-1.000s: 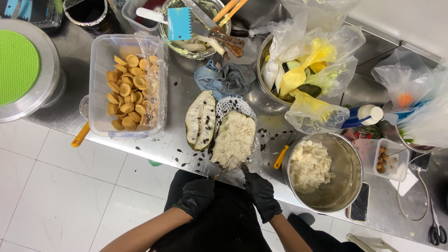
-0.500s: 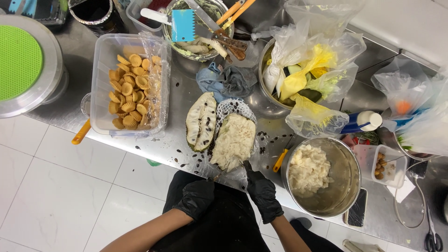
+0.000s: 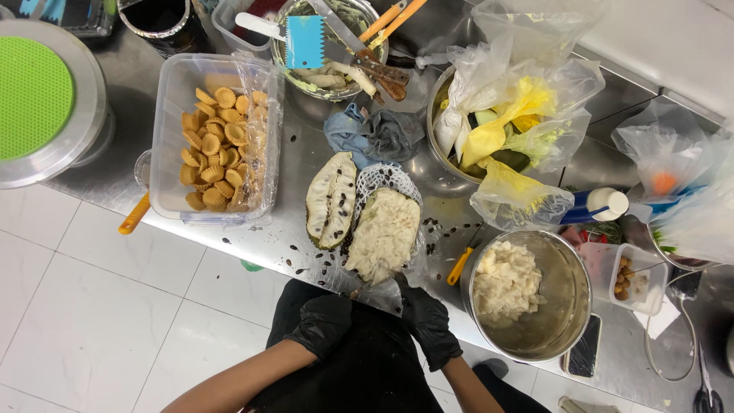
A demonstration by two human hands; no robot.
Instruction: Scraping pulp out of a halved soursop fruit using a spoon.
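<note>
Pulp removal from the split, white-fleshed soursop half [image 3: 382, 233] seems in hand: it lies just left of the round steel bowl of white pulp [image 3: 569, 264]. The black-gloved right hand [image 3: 425, 321], curled shut, grips the clear plastic sheet [image 3: 375, 293] at the fruit's near end. The black-gloved left hand [image 3: 321, 325] hangs loosely curled and empty below it; lifting more pulp would call for a firmer hold.

A stainless-steel tabletop [image 3: 130, 195] ran slantwise across the view, dully reflecting the light; below it lay a floor [image 3: 92, 306] of large pale tiles with thin grey joints.
</note>
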